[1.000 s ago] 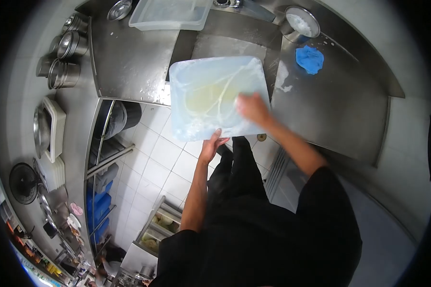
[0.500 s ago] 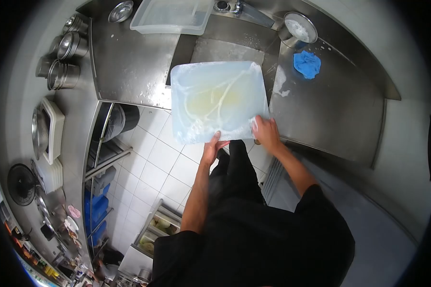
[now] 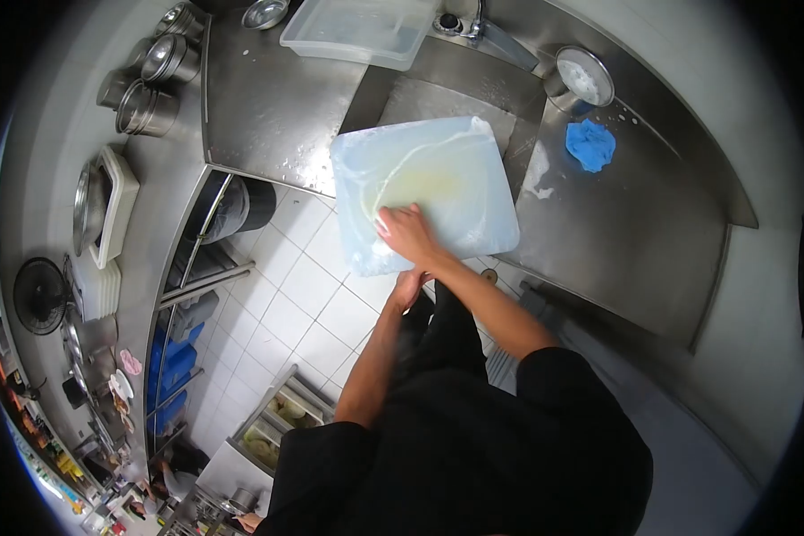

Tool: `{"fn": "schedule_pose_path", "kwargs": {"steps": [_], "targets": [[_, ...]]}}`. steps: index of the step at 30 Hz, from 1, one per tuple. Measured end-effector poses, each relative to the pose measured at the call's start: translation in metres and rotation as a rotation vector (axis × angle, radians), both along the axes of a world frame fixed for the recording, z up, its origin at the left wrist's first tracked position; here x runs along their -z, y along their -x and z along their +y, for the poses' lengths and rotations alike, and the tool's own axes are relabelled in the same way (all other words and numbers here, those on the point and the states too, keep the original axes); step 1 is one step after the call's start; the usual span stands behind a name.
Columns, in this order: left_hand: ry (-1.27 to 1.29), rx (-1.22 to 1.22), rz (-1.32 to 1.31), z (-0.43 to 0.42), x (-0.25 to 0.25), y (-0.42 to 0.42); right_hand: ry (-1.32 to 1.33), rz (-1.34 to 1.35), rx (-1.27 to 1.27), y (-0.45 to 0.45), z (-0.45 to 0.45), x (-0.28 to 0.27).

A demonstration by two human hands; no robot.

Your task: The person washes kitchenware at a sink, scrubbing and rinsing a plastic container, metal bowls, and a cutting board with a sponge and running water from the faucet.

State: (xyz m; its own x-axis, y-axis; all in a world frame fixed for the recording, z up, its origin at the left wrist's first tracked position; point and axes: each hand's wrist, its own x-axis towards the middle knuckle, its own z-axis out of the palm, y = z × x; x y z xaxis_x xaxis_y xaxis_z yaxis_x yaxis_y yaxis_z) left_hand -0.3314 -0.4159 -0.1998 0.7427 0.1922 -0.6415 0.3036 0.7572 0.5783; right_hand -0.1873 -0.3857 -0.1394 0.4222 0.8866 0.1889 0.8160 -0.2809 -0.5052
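A pale bluish-white plastic board (image 3: 451, 201), rectangular with rounded corners, is held tilted in front of the sink. Streaks of suds and a yellowish patch show on its face; whether it is a cutting board or a container lid I cannot tell. My left hand (image 3: 408, 288) grips its near edge from below, the fingers mostly hidden behind it. My right hand (image 3: 409, 234) presses on the board left of its middle, fingers bent. Something white, foam or a scrubber, peeks out at its fingertips.
Behind the board lies the steel sink (image 3: 438, 98) with its faucet (image 3: 478, 27). A clear plastic tub (image 3: 357, 45) stands at the back left. To the right are a metal pot (image 3: 581, 80) with suds and a blue cloth (image 3: 590, 146). Steel pots (image 3: 147, 107) line the left counter.
My right hand has moved from the board's near right corner leftward across its face, over my left hand. The board has turned slightly, and suds are smeared along a curved streak.
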Motion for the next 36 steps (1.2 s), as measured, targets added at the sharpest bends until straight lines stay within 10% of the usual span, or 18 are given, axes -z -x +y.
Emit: {"fn": "schedule_pose_path", "kwargs": {"steps": [2,6,9,16,26,33,36], "targets": [[-0.025,-0.057,-0.020,0.000,-0.047,-0.016,-0.047,-0.024,-0.159,-0.057,-0.031,0.022],[0.015,-0.002,0.046,0.003,-0.041,-0.013,0.223,-0.243,0.322,-0.234,-0.050,0.047],[0.010,-0.041,0.052,-0.002,-0.041,-0.013,0.302,-0.255,0.553,-0.223,-0.009,0.055],[0.144,-0.525,-0.068,0.011,-0.066,0.023,-0.067,-0.023,0.215,-0.030,0.017,0.009],[-1.178,-0.233,0.861,0.081,-0.077,-0.004,-0.014,-0.101,-0.561,-0.102,-0.031,0.013],[-1.217,-0.143,0.806,0.084,-0.081,-0.005,0.182,-0.190,0.436,-0.164,0.052,0.050],[-1.194,-0.146,0.784,0.085,-0.076,-0.004,0.142,-0.266,0.056,-0.008,0.060,0.006]]}}
